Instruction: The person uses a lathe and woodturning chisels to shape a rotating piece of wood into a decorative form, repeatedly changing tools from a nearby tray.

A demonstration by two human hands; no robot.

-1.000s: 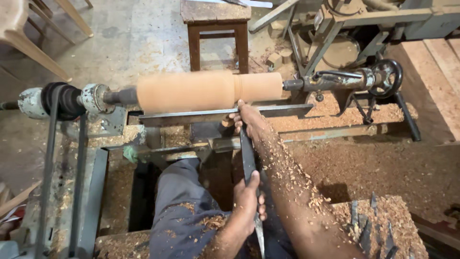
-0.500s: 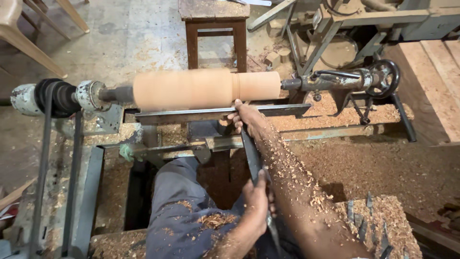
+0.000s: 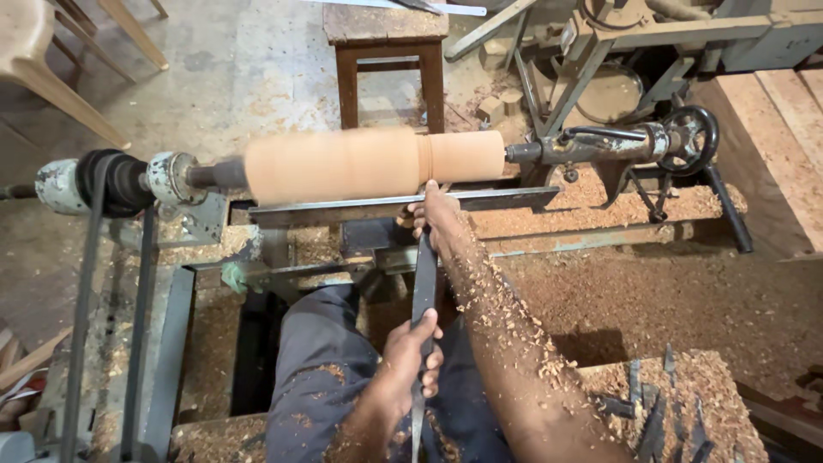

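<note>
Sawdust-strewn workshop floor surrounds a lathe; left hand (image 3: 410,353) at six o'clock grasps a long chisel (image 3: 423,283), right hand (image 3: 435,219) grips it against the blurred wooden cylinder (image 3: 373,163)

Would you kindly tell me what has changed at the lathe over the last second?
Little has changed. The left hand slid slightly up the chisel handle. The right hand still steadies the blade on the tool rest, against the spinning wood cylinder. Nothing was picked up or released.

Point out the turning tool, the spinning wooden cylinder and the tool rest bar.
turning tool (image 3: 423,279): head view, mid blade.
wooden cylinder (image 3: 360,163): head view, middle of its side.
tool rest bar (image 3: 343,208): head view, left stretch.
</note>
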